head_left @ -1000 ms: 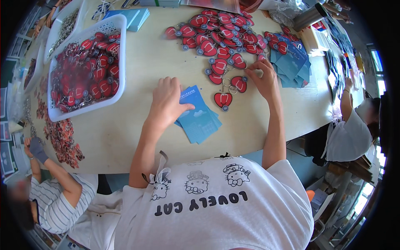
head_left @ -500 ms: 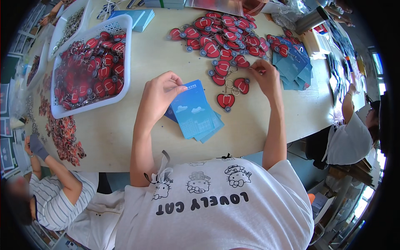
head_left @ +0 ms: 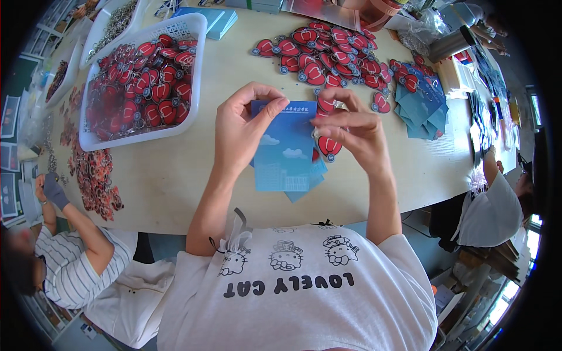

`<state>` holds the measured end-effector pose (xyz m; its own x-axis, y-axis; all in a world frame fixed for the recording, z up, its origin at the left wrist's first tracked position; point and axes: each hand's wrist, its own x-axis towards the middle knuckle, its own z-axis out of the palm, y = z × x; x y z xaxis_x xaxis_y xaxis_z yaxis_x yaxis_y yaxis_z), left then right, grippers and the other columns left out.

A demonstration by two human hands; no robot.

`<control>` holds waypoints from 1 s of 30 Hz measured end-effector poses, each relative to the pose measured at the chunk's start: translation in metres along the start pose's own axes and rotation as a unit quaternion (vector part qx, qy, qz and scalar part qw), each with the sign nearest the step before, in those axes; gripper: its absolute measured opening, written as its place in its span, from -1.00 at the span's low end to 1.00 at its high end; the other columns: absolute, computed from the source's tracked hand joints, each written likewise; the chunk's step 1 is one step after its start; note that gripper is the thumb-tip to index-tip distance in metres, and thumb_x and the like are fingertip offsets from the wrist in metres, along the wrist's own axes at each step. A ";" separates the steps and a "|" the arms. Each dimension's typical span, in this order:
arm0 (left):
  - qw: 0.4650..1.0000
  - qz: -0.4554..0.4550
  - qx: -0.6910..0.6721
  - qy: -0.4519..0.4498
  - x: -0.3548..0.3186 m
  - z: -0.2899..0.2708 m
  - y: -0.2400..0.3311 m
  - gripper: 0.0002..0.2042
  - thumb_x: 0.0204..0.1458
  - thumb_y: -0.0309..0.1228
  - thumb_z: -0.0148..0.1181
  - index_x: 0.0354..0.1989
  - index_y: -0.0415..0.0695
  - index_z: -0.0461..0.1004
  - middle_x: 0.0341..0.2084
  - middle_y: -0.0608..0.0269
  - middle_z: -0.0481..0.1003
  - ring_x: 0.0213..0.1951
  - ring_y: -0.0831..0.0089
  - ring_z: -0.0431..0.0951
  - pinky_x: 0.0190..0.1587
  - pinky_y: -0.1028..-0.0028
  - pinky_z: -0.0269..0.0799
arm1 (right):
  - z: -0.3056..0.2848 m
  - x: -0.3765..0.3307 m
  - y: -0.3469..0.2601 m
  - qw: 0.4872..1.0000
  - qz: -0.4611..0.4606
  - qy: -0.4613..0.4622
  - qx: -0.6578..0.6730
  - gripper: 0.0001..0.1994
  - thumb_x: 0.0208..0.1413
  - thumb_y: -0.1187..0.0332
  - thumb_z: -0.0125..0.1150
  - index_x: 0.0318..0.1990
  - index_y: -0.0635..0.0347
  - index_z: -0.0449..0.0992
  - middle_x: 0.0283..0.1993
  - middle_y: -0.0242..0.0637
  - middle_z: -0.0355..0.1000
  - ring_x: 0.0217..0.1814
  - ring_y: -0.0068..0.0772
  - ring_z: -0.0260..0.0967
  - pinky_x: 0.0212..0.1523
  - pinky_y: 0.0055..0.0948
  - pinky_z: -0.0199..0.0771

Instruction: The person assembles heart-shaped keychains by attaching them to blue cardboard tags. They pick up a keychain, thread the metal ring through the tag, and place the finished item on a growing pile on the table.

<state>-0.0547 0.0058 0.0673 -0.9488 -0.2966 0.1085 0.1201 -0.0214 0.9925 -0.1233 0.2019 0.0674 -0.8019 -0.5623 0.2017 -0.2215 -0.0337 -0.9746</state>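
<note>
My left hand is closed on a blue card printed with clouds and buildings, its thumb lying across the top left corner. At the card's upper right edge my right hand has thumb and fingers drawn together in a pinch; what they hold, if anything, is too small to make out. Below the held card, other light blue cards lie on the table. Partly hidden behind my right hand is a red heart-shaped keychain. A pile of similar keychains spreads just beyond.
At the left stands a white plastic basket full of red keychains. Small orange-red pieces lie near it. More blue cards with keychains on top sit at the right, by a metal cylinder. Co-workers sit on both sides.
My right hand has come left from the keychain pile to the card's edge. My left hand has turned the card upright and lifted it off the other cards. The whole view has shifted slightly.
</note>
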 end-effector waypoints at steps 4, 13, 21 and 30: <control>0.993 0.084 0.011 0.084 -0.005 0.015 0.006 -0.82 0.01 -0.56 0.27 -0.22 -0.26 0.44 -0.43 0.34 0.49 -0.39 0.70 0.42 -0.33 0.68 0.32 | 0.021 0.005 -0.003 0.998 0.060 0.011 0.030 -0.83 -0.09 0.47 0.38 -0.28 0.13 0.67 -0.30 -0.36 0.51 -0.24 -0.54 0.37 -0.19 -0.54 0.41; 0.999 0.006 -0.038 0.037 -0.011 0.012 -0.011 -0.82 0.04 -0.51 0.24 -0.20 -0.27 0.45 -0.33 0.23 0.51 -0.26 0.54 0.51 -0.20 0.53 0.42 | 0.027 0.015 0.002 0.983 -0.058 0.157 -0.075 -0.79 -0.11 0.49 0.39 -0.24 0.12 0.66 -0.33 -0.42 0.38 -0.34 -0.60 0.27 -0.35 -0.60 0.30; 0.976 0.166 0.051 0.135 -0.006 0.008 -0.015 -0.90 0.15 -0.54 0.07 -0.22 -0.30 0.44 -0.32 0.18 0.48 -0.30 0.53 0.44 -0.18 0.55 0.33 | 0.025 0.018 -0.028 0.981 -0.095 0.063 -0.160 -0.74 -0.13 0.55 0.37 -0.21 0.12 0.65 -0.38 -0.40 0.46 -0.40 -0.59 0.39 -0.39 -0.59 0.40; 0.982 0.081 -0.165 0.035 -0.016 0.028 -0.003 -0.84 0.14 -0.54 0.11 -0.13 -0.28 0.42 -0.32 0.34 0.46 -0.23 0.66 0.44 -0.19 0.60 0.43 | 0.044 0.024 -0.021 0.979 -0.090 0.160 -0.087 -0.88 -0.11 0.53 0.39 -0.41 0.24 0.55 -0.47 -0.43 0.46 -0.54 -0.71 0.25 -0.51 -0.66 0.23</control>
<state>-0.0481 0.0373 0.0645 -0.8889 -0.3855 0.2475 0.3661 -0.2730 0.8897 -0.1131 0.1530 0.0888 -0.8678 -0.2725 0.4156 -0.4438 0.0487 -0.8948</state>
